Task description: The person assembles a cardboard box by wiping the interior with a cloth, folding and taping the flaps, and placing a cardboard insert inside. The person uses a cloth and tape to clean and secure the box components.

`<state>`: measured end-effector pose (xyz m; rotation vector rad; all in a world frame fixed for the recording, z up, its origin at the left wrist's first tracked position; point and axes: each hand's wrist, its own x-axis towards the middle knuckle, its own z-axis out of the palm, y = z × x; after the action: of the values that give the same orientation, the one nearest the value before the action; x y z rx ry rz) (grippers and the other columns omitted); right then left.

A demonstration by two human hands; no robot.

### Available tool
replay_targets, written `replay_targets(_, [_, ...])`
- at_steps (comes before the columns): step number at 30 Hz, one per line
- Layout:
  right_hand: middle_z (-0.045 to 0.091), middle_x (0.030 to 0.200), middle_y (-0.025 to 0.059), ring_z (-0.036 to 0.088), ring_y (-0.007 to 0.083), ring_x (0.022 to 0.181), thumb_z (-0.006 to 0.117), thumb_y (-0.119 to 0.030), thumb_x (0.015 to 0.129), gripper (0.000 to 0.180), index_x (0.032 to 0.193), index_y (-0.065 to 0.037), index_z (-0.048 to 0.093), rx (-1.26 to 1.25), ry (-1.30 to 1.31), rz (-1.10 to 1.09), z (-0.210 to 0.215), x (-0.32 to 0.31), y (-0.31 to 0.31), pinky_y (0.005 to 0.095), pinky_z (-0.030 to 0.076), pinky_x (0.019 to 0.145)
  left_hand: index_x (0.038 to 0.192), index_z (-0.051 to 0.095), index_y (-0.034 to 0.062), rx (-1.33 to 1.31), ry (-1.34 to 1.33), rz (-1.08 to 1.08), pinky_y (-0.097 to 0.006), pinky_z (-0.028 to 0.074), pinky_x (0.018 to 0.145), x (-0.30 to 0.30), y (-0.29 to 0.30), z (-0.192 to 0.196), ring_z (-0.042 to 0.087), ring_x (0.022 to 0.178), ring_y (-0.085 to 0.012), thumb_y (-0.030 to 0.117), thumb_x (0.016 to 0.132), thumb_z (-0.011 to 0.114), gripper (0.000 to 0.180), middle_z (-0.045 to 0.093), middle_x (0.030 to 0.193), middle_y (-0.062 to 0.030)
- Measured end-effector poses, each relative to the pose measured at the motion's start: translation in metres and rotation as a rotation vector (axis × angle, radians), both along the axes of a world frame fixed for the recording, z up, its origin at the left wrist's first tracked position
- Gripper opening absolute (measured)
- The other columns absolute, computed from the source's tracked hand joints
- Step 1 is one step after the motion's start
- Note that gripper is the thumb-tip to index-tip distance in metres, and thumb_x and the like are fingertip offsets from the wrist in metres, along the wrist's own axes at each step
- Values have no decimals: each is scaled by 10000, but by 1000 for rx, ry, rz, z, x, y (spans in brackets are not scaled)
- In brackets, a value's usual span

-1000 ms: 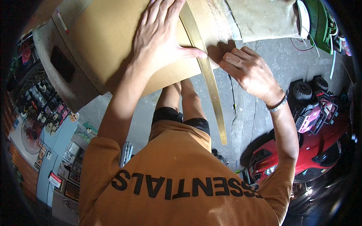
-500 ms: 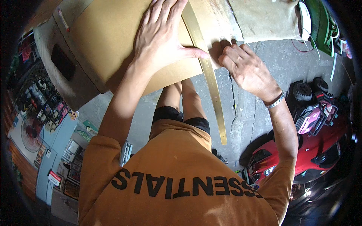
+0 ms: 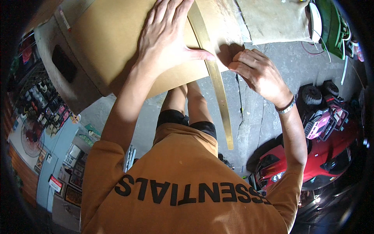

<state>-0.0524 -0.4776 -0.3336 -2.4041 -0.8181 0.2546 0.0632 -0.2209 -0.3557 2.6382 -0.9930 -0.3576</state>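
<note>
We had the brass-coloured strip lying across the right part of the tan sheet, its free end jutting past the near edge above the concrete floor. Our left hand lay flat on the sheet, fingers loosely side by side, thumb stretched out onto the strip. Our right hand hung just right of the strip, by the sheet's near corner, fingers curled together; we could not tell whether they pinched anything. We judged the thumb a slight hold: a knock to the overhanging end could have swivelled the strip, and a tug at the corner could have slid the sheet under our palm. Farther right stood a red car.
</note>
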Motion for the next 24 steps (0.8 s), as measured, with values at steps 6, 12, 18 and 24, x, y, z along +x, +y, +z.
replay_targets(6, [645, 1098, 62, 633, 232, 1081, 636, -125, 834, 264, 1073, -32, 701, -186, -127, 75, 1, 1, 6, 344, 526, 935, 1604, 203, -47, -23, -3, -10, -541, 86, 1304, 0, 0, 0, 133, 1589, -386, 825, 623, 765, 1428, 160, 1701, -236])
replay_targets(12, [656, 1177, 67, 622, 221, 1148, 627, -165, 863, 308, 1146, -51, 672, -340, -169, 93, -1, -2, 9, 338, 480, 979, 1604, 202, -49, -25, -18, -15, -538, 91, 1305, 1, -1, -1, 141, 1587, -387, 836, 623, 755, 1432, 169, 1699, -237])
replay_targets(18, [657, 1191, 91, 625, 232, 1152, 592, -151, 896, 255, 1125, -51, 642, -261, -103, 15, -9, -3, 11, 366, 467, 983, 1603, 199, -53, 3, -34, -16, -530, 94, 1307, 0, 0, -4, 151, 1587, -375, 831, 626, 750, 1429, 171, 1698, -239])
replay_targets(24, [652, 1155, 89, 629, 238, 1118, 585, -121, 917, 215, 1115, -62, 643, -173, -28, -94, -12, -8, 10, 363, 473, 969, 1603, 199, -57, -5, -71, -17, -526, 109, 1304, 2, 0, -5, 151, 1588, -384, 815, 642, 746, 1408, 169, 1703, -231])
